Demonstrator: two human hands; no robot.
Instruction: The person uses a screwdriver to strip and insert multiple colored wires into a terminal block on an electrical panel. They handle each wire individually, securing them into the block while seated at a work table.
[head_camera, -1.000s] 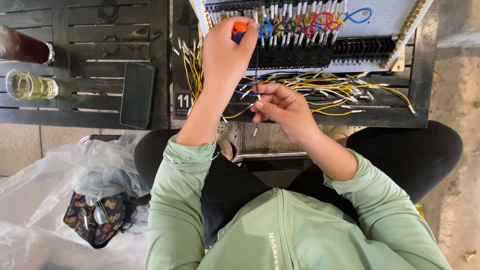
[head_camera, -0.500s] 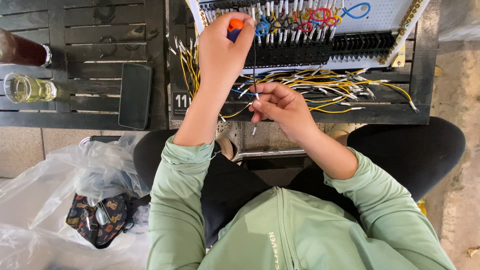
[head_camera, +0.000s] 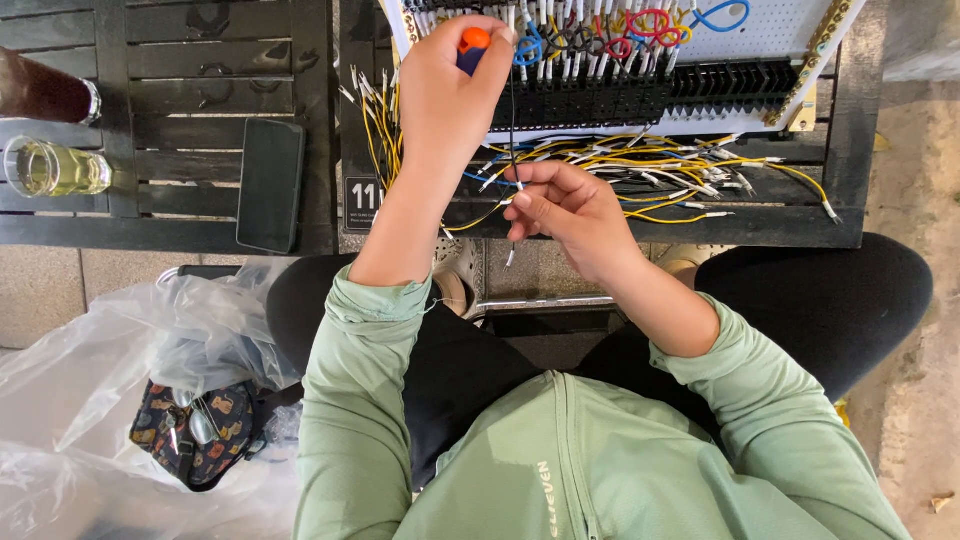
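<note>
Left hand (head_camera: 450, 90): my fingers wrap the orange-capped screwdriver (head_camera: 472, 45) at the wiring board (head_camera: 740, 45).
Right hand (head_camera: 565, 210): my fingertips pinch a thin dark wire (head_camera: 513, 120).

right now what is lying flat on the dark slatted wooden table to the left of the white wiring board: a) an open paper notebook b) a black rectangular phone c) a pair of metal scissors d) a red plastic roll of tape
b: a black rectangular phone lies flat on the dark slatted wooden table, to the left of the white wiring board.
</note>
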